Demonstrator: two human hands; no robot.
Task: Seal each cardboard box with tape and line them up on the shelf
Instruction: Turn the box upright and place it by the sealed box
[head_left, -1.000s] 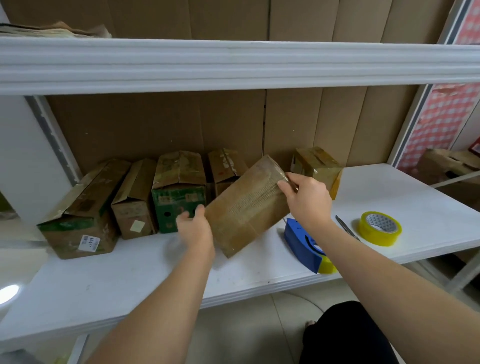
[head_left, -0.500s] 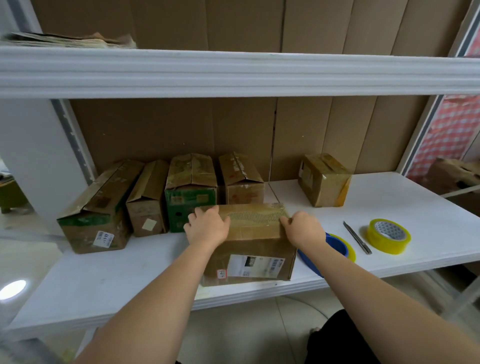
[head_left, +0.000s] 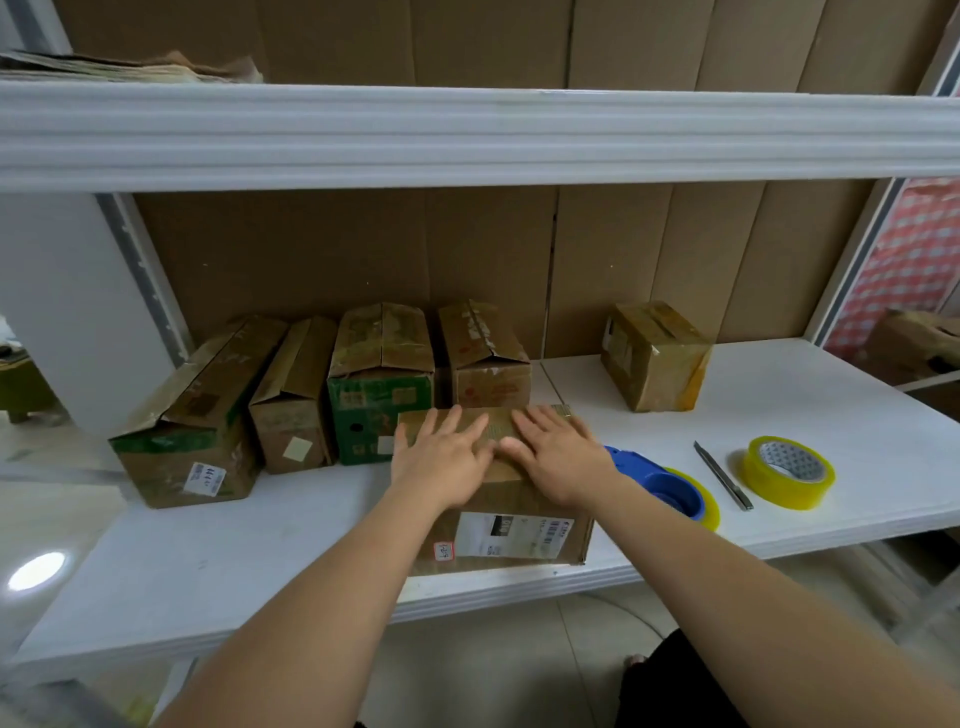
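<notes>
White shelf (head_left: 810, 415): both hands, left (head_left: 441, 462) and right (head_left: 558, 457), now press flat-fingered atop box (head_left: 519, 499).

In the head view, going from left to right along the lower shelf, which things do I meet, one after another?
Box with a green band → narrow brown box → green-fronted box → left hand → right hand → blue tape dispenser → knife → yellow tape roll.
</notes>
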